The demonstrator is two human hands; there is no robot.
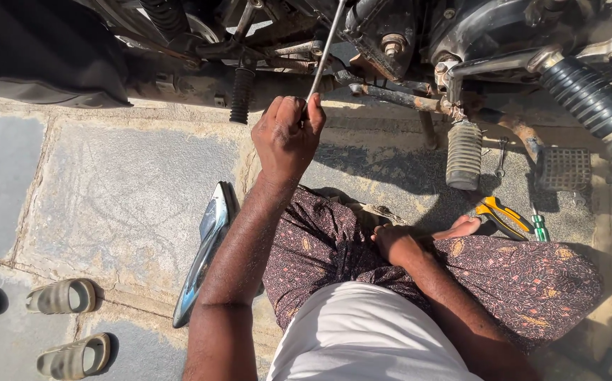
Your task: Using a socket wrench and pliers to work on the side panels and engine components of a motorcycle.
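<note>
Fingers of left hand (287, 137) clamp a rod (323, 53) still reaching up into the motorcycle (390, 42); right hand (398, 243) rests on the knee, seemingly empty, pliers (503, 215) unused nearby

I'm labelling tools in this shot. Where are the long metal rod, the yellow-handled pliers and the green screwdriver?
long metal rod (326, 49), head view, on the shaft above the left hand (288, 134).
yellow-handled pliers (505, 214), head view, on a yellow grip.
green screwdriver (539, 227), head view, on its green handle.
</note>
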